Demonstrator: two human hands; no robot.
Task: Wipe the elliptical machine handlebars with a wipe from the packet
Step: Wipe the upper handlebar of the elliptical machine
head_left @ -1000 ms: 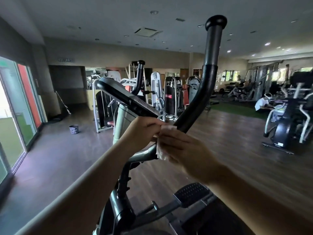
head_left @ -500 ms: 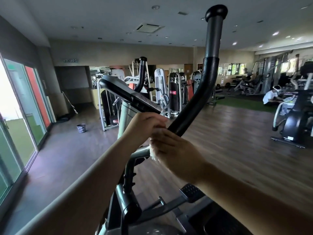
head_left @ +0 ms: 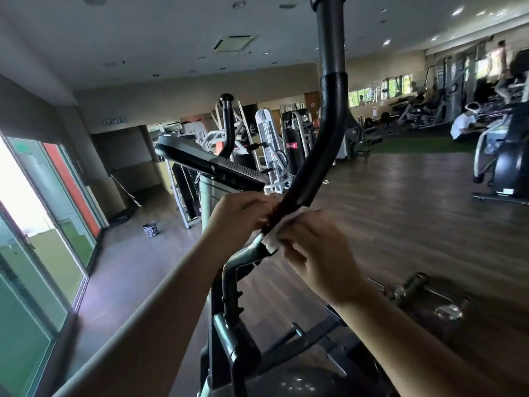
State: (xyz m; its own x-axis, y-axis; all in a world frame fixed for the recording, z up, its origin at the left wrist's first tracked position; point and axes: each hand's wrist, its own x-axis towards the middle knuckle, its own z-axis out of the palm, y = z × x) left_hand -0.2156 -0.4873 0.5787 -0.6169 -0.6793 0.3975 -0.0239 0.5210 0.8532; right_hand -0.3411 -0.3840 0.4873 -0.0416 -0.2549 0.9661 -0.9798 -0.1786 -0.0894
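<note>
A tall black curved handlebar (head_left: 329, 121) of the elliptical machine rises in front of me, top cut by the frame edge. At the lower end of its black grip, a white wipe (head_left: 274, 239) is wrapped against the bar. My right hand (head_left: 315, 250) holds the wipe from the right side, fingers curled round it. My left hand (head_left: 240, 216) pinches the wipe's other end at the left side of the bar. The second handlebar (head_left: 227, 124) stands farther back on the left, beyond the console (head_left: 206, 164). The wipe packet is not in view.
The elliptical's grey frame and pedal arms (head_left: 237, 339) lie below my hands. Weight machines (head_left: 274, 144) stand behind on a dark wood floor. Glass doors (head_left: 43, 224) line the left wall, with a small bucket (head_left: 150, 229) nearby. Another elliptical (head_left: 503, 159) and a person (head_left: 463, 124) are at right.
The view has shifted closer and upward along the handlebar. Both hands stay at the lower end of the grip with the wipe, now more exposed below my right hand.
</note>
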